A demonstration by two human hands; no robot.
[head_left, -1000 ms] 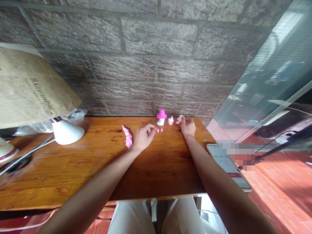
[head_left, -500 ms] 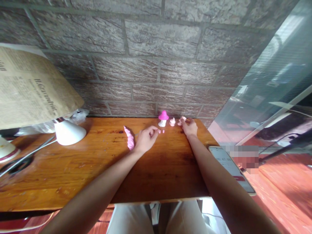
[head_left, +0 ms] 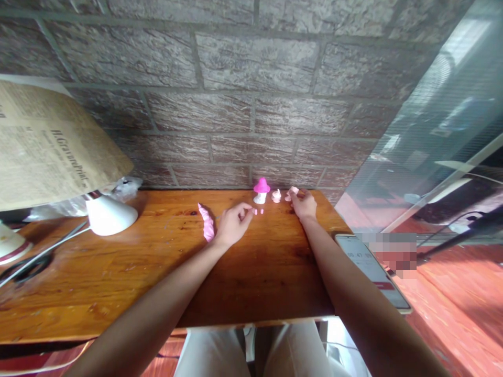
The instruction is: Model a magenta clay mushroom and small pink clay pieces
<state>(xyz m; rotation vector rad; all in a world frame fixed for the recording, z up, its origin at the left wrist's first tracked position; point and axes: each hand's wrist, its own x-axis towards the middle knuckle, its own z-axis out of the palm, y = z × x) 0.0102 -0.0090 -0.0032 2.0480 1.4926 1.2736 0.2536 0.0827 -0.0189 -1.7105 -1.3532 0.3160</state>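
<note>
My left hand (head_left: 233, 222) is closed in a pinch, its fingertips beside two small pink pieces (head_left: 261, 211) on the table. What it holds, if anything, is too small to make out. My right hand (head_left: 305, 204) has its thumb and fingers closed on a pale pink figure (head_left: 291, 193), partly hidden by them. Left of that stands a similar small pale pink figure (head_left: 276, 196). Further left is a toy mushroom (head_left: 261, 190) with a bright pink cap and white stem. A twisted pink strip (head_left: 206, 224), like modelling clay, lies left of my left hand.
The wooden table (head_left: 259, 283) meets a brick wall (head_left: 255, 115) at the back. A lamp with a white base (head_left: 112, 214) and newsprint shade (head_left: 51, 141) stands left, near dark-handled scissors (head_left: 33, 267). A phone (head_left: 371, 269) lies at the right edge.
The view has shifted very slightly. Both hands and the pink things stay in nearly the same places.
</note>
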